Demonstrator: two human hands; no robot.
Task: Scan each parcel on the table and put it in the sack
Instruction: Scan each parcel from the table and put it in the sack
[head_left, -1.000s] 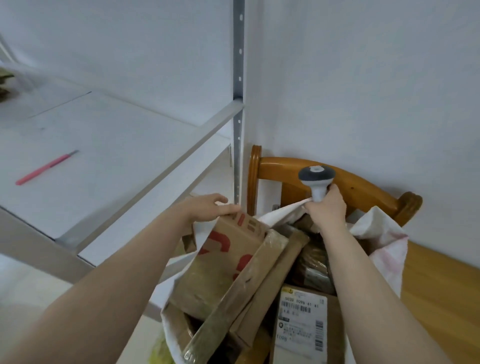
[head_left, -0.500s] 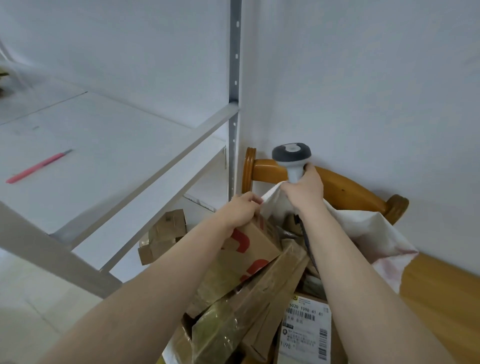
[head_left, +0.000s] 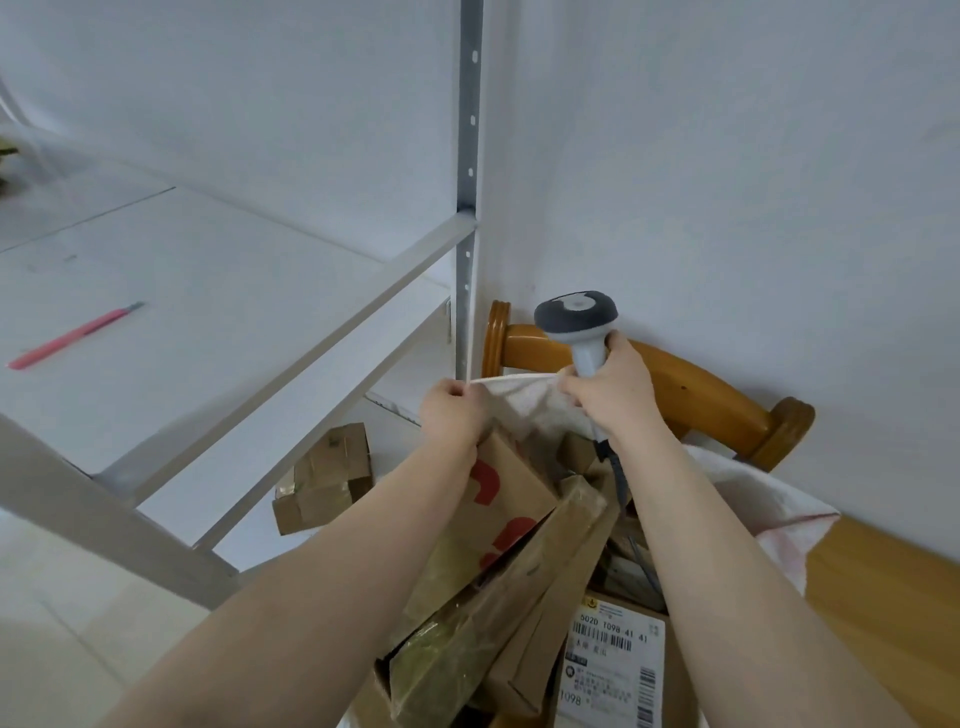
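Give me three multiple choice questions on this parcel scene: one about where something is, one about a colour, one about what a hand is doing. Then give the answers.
1. Where does the pink pen lie?
A. on the white table
B. in the sack
C. on the wooden chair

2. What colour is the print on the cardboard box just below the left hand?
A. blue
B. red
C. green

3. What does the right hand hold?
A. nothing
B. only the pen
C. the scanner and the sack's rim

Answers:
1 A: the pen rests on the table top, far from both hands.
2 B: red shapes show on the box's brown face.
3 C: its fingers curl round the scanner's grey handle and pinch the white cloth.
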